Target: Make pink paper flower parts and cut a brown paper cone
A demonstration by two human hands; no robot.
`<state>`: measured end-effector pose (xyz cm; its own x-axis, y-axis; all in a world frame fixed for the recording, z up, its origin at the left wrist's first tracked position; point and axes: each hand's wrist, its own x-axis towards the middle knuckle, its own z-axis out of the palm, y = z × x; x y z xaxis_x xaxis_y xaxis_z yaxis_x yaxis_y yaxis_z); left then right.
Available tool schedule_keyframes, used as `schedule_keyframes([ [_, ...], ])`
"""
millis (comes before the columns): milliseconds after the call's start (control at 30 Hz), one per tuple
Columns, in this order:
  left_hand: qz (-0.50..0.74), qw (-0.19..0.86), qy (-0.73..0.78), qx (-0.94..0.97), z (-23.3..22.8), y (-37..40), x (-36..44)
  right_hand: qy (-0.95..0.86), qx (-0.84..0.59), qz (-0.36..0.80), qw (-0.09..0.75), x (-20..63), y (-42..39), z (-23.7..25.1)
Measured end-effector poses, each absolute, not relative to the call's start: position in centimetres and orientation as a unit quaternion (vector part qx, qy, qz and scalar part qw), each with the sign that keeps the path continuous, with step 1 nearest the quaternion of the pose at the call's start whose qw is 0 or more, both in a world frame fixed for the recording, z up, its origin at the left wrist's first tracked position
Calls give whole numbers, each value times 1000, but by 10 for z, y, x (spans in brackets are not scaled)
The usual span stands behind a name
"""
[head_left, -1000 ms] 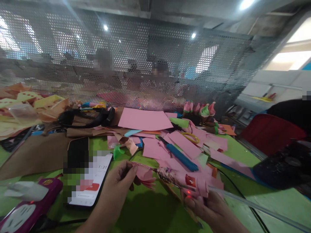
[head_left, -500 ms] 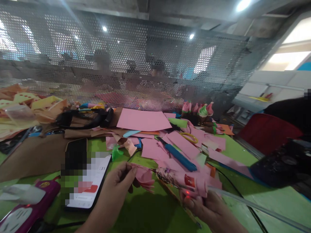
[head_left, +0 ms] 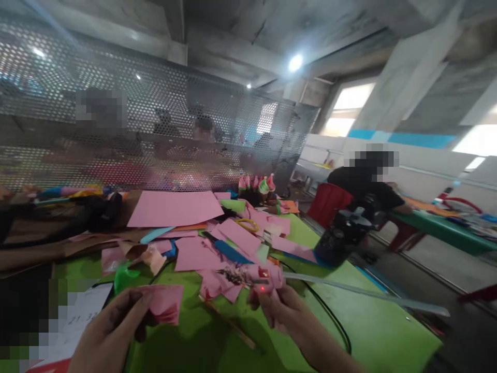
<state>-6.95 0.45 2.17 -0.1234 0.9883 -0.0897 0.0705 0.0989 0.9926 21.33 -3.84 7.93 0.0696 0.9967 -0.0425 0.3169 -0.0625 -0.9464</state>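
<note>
Pinched between the thumb and fingers of my left hand (head_left: 118, 321) is a small folded piece of pink paper (head_left: 166, 303), layered at its lower edge. My right hand (head_left: 281, 311) is wrapped round the handle of a pink hot glue gun (head_left: 267, 275). A red light glows on the gun, its nozzle end is crusted with residue, and a clear glue stick (head_left: 361, 292) sticks out of its back. The nozzle points left toward the folded paper, with a gap between them. Beneath the gun lie pink scraps (head_left: 217, 285) and a thin stick (head_left: 229, 324).
A blue-handled tool (head_left: 233, 252) lies among pink sheets (head_left: 174, 208). A phone (head_left: 83, 316), partly blurred, is at left, near a green glue blob (head_left: 126, 277). Paper cones (head_left: 264, 186) stand at the back, before a perforated metal screen (head_left: 163, 145). A person (head_left: 361, 178) sits at right.
The view has swung right, bringing the seated person and another table into sight. The glue gun's nozzle has drawn away from the pink paper. Both hands keep their holds.
</note>
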Motion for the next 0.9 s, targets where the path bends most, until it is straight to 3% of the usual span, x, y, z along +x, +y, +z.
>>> schedule_keyframes([
  [400, 490, 510, 570, 419, 39, -18, -50, -531, -685, 269, 421, 290, -38, 44],
  [467, 501, 514, 558, 416, 37, -23, -49, -557, -700, 229, 383, 295, -35, 42],
  [700, 533, 513, 529, 416, 27, -36, -49, -596, -793, 18, 129, 289, -46, 72],
  [800, 525, 514, 522, 434, 29, -39, -47, -658, -735, -55, 155, 266, -54, 83],
  [900, 526, 509, 516, 445, 33, -41, -44, -761, -626, 8, 172, 234, -54, 82],
])
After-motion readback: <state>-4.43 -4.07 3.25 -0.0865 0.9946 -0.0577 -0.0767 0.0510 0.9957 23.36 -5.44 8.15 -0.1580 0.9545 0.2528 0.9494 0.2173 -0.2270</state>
